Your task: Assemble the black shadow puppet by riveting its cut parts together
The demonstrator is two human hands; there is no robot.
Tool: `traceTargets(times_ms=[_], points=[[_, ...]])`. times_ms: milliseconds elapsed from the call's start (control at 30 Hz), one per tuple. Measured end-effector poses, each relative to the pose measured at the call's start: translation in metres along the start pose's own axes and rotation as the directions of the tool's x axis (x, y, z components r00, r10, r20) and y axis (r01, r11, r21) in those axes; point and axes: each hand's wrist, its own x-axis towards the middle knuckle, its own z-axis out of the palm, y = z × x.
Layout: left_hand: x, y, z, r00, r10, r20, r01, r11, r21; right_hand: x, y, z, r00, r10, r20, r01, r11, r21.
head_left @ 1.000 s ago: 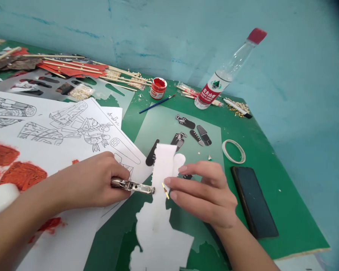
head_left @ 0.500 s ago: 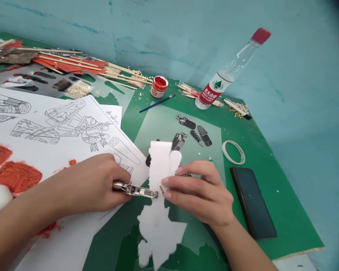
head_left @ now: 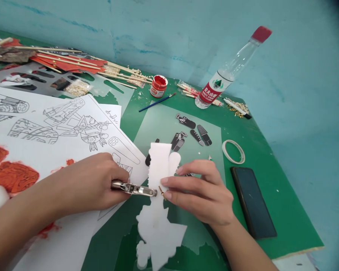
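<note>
My left hand (head_left: pixel 101 180) is closed around a silver plier-like tool (head_left: pixel 141 190), its handles mostly hidden in the fist. The tool's tip points right, at the narrow middle of a white cut-out figure (head_left: pixel 159 229). Between thumb and fingers, my right hand (head_left: pixel 199 192) pinches a small brass paper fastener (head_left: pixel 161 191) in front of the cut-out. The figure's upper part is a straight-edged strip (head_left: pixel 159 162) with a rounded white piece (head_left: pixel 174 162) behind it; its lower part has a jagged outline. Whether the right fingers also touch the cut-out, I cannot tell.
Line-drawing sheets (head_left: pixel 101 101) lie at left. Behind stand an open red paint jar (head_left: pixel 158 86) and a water bottle (head_left: pixel 216 84), with a paintbrush (head_left: pixel 157 102) nearby. Several black cut-outs (head_left: pixel 179 141) lie on a translucent sheet. Right are a tape roll (head_left: pixel 223 152) and phone (head_left: pixel 253 203).
The brass fastener shows more of its length between my right fingertips and has tilted slightly. My left hand and the tool have shifted a little left in view.
</note>
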Motion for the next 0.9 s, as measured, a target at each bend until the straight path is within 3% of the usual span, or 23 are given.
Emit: traceTargets(times_ms=[900], points=[[-0.0013,-0.0018,-0.0011,1.0,0.005,-0.014,-0.005,0.999,0.036,-0.0009,-0.0006,0.0004,0.999,0.027,0.034,-0.027,1.0,0.001]])
